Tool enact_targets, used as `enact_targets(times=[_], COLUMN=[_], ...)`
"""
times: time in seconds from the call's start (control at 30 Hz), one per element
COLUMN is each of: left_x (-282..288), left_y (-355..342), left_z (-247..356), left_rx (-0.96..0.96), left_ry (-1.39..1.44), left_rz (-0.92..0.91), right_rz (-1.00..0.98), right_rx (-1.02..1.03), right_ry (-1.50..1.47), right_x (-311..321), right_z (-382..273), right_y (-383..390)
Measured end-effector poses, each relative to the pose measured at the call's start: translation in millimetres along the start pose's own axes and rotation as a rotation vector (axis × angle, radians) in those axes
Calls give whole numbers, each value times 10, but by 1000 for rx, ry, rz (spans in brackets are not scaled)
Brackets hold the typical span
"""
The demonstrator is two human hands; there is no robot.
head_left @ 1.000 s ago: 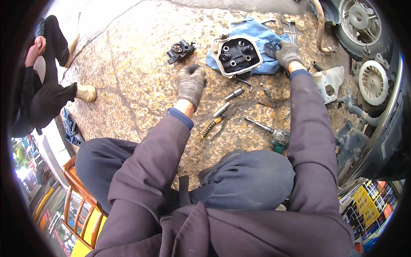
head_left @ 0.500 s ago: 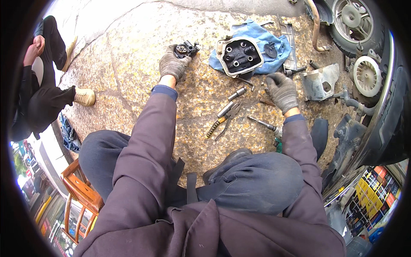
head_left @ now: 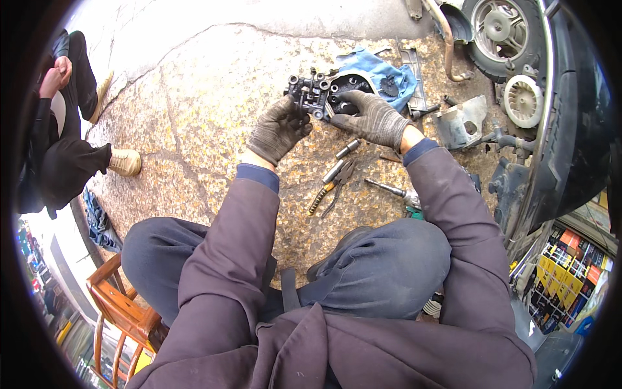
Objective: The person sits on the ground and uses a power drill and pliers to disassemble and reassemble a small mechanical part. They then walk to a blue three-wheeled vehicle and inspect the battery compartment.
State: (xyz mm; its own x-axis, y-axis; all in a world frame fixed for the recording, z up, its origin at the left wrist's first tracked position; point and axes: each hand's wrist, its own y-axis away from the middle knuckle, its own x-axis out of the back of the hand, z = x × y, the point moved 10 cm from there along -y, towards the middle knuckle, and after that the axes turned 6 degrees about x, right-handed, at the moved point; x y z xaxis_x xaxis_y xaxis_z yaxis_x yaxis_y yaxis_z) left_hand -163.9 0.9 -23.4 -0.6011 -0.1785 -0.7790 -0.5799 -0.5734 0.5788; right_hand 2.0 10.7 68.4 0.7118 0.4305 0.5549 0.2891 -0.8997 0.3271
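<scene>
A black metal rocker arm assembly [head_left: 313, 91] with round holes at its corners is raised above the ground between my gloved hands. My left hand [head_left: 277, 131] grips its left and lower side, fingers curled against it. My right hand [head_left: 379, 121] closes on its right edge with thumb and fingers; whether a small part is also pinched there is hidden. Just behind, partly covered by the assembly and my right hand, an oily engine cover [head_left: 353, 83] rests on a blue cloth [head_left: 405, 76]. A dark toothed gear [head_left: 389, 86] lies on that cloth.
Pliers [head_left: 334, 189] with yellow-black handles, sockets [head_left: 348, 148] and a power tool [head_left: 392, 189] lie before my knees. To the right are a grey metal shroud [head_left: 461, 122], a white fan [head_left: 523, 102] and a wheel [head_left: 499, 29]. A seated person's shoe [head_left: 125, 162] is at left.
My left hand has brought the rocker arm assembly rightward and turned it. My right hand has moved left from beside the cloth to meet it. The view has shifted slightly.
</scene>
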Motion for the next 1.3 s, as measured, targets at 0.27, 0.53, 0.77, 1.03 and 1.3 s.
enact_targets(times=[0.27, 0.53, 0.77, 1.03, 1.3], left_x=[-812, -1076, -1108, -872, -582], left_y=[189, 223, 249, 193, 141], left_z=[-309, -542, -672, -883, -951], left_rx=[-9, 41, 9, 81, 138], left_ry=[120, 113, 109, -15, -337], left_rz=[-340, -388, -416, -277, 12], right_rz=[189, 438, 415, 425, 488], right_rx=[112, 198, 205, 210, -76], right_ry=[-526, -238, -2, -160, -893], right_x=[199, 512, 463, 293, 210], right_z=[-370, -376, -570, -235, 484], right_y=[322, 669, 769, 840, 1362])
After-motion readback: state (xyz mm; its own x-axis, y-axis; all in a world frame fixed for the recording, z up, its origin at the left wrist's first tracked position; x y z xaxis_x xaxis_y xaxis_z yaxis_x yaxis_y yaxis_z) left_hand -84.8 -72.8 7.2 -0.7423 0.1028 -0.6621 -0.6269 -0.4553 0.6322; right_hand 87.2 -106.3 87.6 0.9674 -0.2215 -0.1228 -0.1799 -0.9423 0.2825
